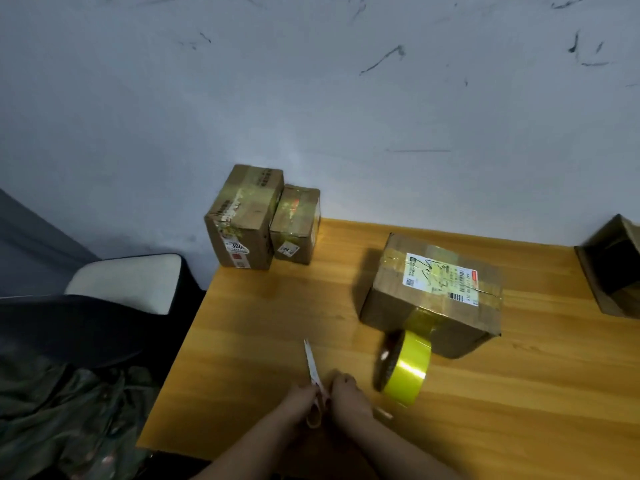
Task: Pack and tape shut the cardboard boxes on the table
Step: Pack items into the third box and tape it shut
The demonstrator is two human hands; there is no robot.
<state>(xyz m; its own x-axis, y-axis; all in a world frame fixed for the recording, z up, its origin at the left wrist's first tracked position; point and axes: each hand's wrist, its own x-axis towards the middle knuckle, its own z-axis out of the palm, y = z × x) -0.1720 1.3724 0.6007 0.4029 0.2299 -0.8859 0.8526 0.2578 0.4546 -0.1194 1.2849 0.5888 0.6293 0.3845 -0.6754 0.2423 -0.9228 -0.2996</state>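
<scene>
Both hands meet at the near edge of the table (242, 323), gathered on a pair of scissors (313, 370). The left hand (301, 401) curls its fingers around the scissors' handles, and the right hand (348, 393) has its fingers bent against the same handles from the other side; whether it truly grips them cannot be told. The blades look closed and point away from the person, toward the wall (311, 98).

Just right of the hands a roll of yellow tape (403, 367) stands on edge on the table. A strip runs from it up the near side of a box (433, 292) and onto its top, which bears a white label (441, 277) under tape. This box lies at mid table, flaps closed.

At the far left corner two taped boxes stand side by side against the wall, the taller (242, 216) touching the smaller (296, 223). At the right edge of the view an open box (613, 265) lies on its side. Left of the table stands a dark chair (86, 317) with a pale cushion (128, 282)
</scene>
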